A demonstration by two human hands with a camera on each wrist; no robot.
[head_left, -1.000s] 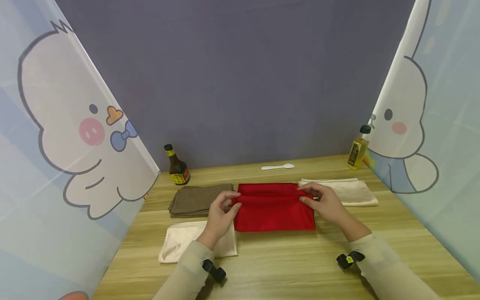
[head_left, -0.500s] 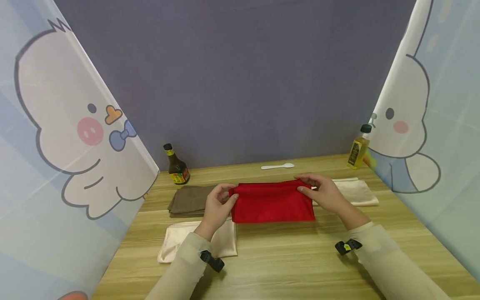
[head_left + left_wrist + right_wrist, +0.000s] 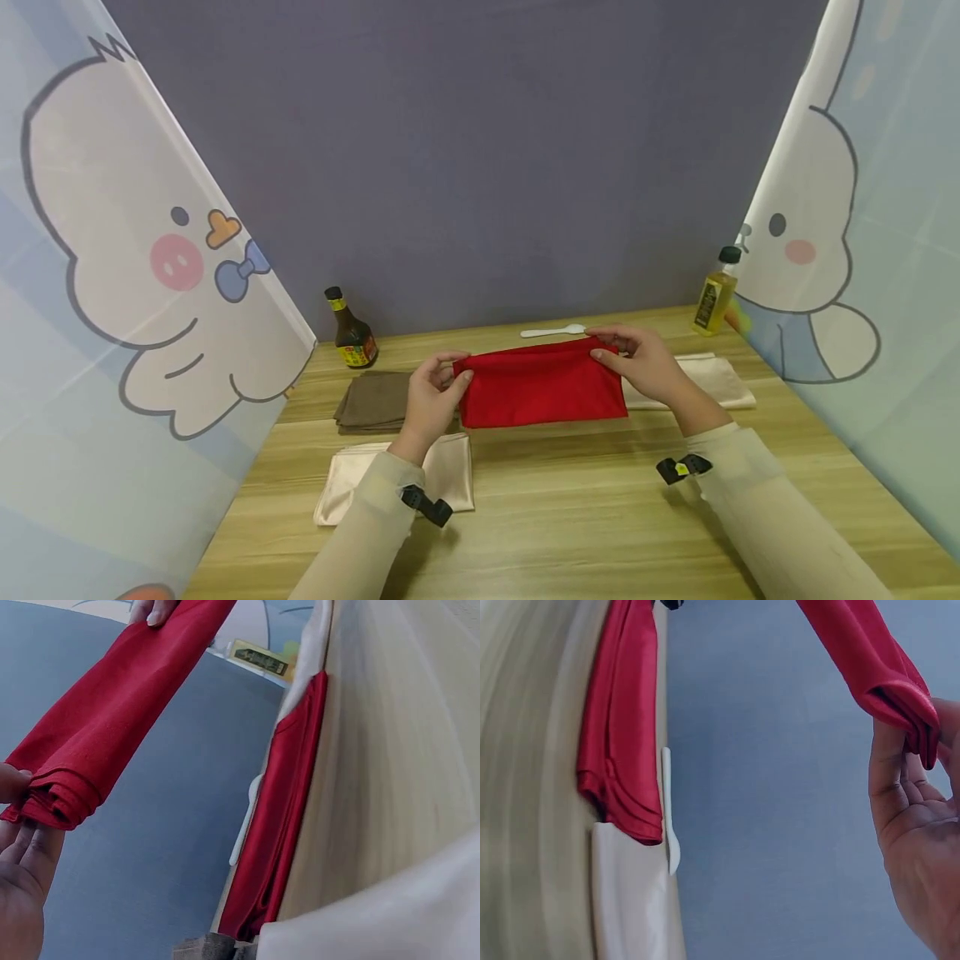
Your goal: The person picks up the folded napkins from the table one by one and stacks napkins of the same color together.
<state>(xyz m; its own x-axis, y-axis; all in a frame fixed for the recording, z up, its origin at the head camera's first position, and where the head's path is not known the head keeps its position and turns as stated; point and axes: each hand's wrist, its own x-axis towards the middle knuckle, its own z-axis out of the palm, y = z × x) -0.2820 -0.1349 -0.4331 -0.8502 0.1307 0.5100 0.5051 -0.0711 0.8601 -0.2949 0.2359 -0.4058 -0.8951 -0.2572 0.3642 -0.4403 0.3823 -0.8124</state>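
Observation:
A folded red cloth [image 3: 540,383] is held up off the table between both hands. My left hand [image 3: 431,400] pinches its left end between thumb and fingers; the left wrist view shows several layers curling at that end. At the opposite end, my right hand [image 3: 651,367] pinches the cloth with thumb on the near side and fingers behind. Below it, another folded red cloth [image 3: 274,817] lies on the table, visible in both wrist views but hidden behind the held one in the head view. In the right wrist view, a cream cloth [image 3: 630,892] adjoins that lower red cloth.
Brown folded cloths [image 3: 375,404] and a cream satin cloth [image 3: 450,475] lie at left. Toward the back are a dark sauce bottle [image 3: 354,332], a white spoon [image 3: 552,332] and a yellow oil bottle [image 3: 716,293]. A grey backdrop [image 3: 480,167] rises behind the table.
Both hands have risen and moved away from the person, lifting the red cloth off the table. Its far flap, seen a second ago, is now behind the front face.

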